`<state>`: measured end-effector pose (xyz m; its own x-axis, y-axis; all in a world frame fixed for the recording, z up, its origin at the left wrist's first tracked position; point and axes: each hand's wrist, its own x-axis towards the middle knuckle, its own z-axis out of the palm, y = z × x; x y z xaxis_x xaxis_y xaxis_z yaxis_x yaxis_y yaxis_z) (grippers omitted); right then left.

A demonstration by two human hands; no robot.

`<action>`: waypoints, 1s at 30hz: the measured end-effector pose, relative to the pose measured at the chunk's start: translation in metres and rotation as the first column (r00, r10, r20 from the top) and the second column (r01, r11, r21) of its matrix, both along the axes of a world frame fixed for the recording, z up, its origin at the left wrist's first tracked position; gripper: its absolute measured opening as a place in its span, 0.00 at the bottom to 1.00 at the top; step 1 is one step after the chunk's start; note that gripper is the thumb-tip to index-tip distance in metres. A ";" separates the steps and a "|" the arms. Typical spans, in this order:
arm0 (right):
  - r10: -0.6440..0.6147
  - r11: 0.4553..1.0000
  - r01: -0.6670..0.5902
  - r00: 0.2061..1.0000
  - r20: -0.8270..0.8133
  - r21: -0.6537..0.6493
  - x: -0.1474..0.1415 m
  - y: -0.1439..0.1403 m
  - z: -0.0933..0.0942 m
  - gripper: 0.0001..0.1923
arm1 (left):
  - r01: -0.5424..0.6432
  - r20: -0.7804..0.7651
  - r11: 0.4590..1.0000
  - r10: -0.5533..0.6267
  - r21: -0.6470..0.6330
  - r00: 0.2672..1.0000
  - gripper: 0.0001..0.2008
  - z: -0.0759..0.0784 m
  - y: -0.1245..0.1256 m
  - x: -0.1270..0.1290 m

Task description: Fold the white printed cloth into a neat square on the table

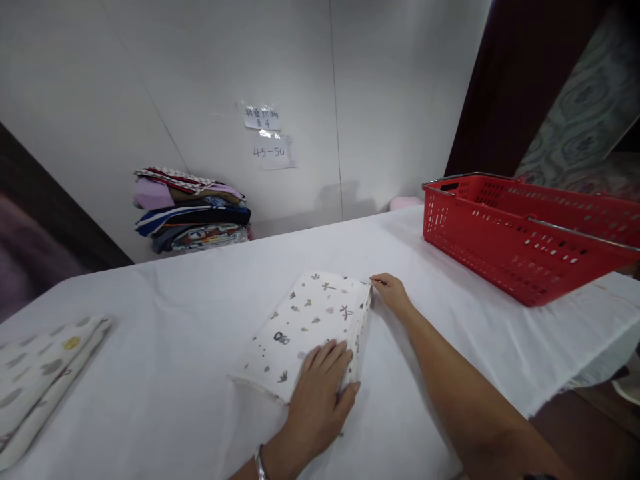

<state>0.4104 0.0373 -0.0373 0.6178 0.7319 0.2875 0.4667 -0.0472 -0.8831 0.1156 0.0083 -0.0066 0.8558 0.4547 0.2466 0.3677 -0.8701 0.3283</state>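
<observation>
A folded white cloth (305, 327) printed with small grey-green leaves, trees and animals lies in the middle of the white-covered table. My left hand (323, 390) rests flat on its near right part, fingers extended and a silver bracelet on the wrist. At the far right corner, my right hand (391, 291) pinches the edge of the cloth between thumb and fingers. Layered folds show along the right side. The cloth's kind, such as a sheet or blanket, cannot be told.
Another folded printed cloth (45, 373) lies at the left edge. A red plastic basket (480, 233) with metal handles stands at the right. Behind the table's far edge is a stack of folded fabrics (195, 213). Paper labels (273, 152) are taped to the wall.
</observation>
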 end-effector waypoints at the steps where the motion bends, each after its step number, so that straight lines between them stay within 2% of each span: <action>1: 0.011 1.000 -0.011 0.999 0.031 -0.021 -0.001 0.000 0.001 0.11 | -0.001 -0.007 1.000 0.001 -0.003 1.000 0.22 0.000 0.000 0.000; 6: 0.137 0.986 -0.122 0.980 0.141 -0.110 0.003 0.000 -0.002 0.11 | -0.012 0.003 1.000 0.012 -0.019 1.000 0.22 0.001 -0.001 0.001; 10: 0.144 0.989 -0.133 0.971 0.192 -0.068 0.004 0.001 -0.007 0.12 | -0.023 0.033 0.999 0.024 -0.029 0.999 0.22 0.001 -0.002 0.001; 14: 0.201 0.980 -0.193 0.948 0.247 -0.054 -0.001 0.002 -0.005 0.12 | -0.031 0.032 0.999 0.032 -0.038 0.999 0.21 0.003 -0.002 0.003; 22: 0.110 0.993 -0.090 0.948 0.300 -0.077 0.001 0.002 -0.007 0.13 | -0.042 0.019 0.997 0.043 -0.059 0.999 0.21 0.005 -0.001 0.003; 30: 0.137 0.989 -0.120 0.964 0.230 -0.087 0.006 -0.003 -0.010 0.13 | -0.039 0.035 0.999 0.041 -0.033 0.999 0.20 0.006 -0.002 0.004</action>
